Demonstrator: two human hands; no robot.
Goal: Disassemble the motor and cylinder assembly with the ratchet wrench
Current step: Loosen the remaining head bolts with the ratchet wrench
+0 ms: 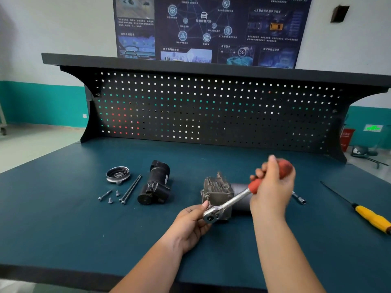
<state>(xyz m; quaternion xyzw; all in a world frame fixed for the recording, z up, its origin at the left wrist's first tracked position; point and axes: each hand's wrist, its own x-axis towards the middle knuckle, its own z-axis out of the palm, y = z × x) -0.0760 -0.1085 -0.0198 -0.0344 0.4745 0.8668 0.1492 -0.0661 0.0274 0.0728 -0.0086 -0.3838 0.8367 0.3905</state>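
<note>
Head view: at the left of the teal tabletop [53, 197] a round metal cover [117, 174] is laid, with three short bolts [105, 195] and two long bolts [130, 189] just beside it. A black motor housing [155, 183] is seen near them, tilted; its details are hard to make out. Toward the middle, the left hand [190, 223] is curled at the head of the ratchet wrench [230, 200], thumb laid on top and fingers tucked beneath, so whatever is under the head is hidden. The wrench head is set against the near corner of the grey assembly [218, 191], whose dark cylinder is largely covered by the right hand [273, 187] and forearm. The red handle is gripped by that hand, fingers wrapped round it; the handle's end is blurred. Further right, a small metal socket piece [299, 198] is partly hidden behind the wrist, and a yellow-handled screwdriver [372, 218] is cut off by the frame edge.
</note>
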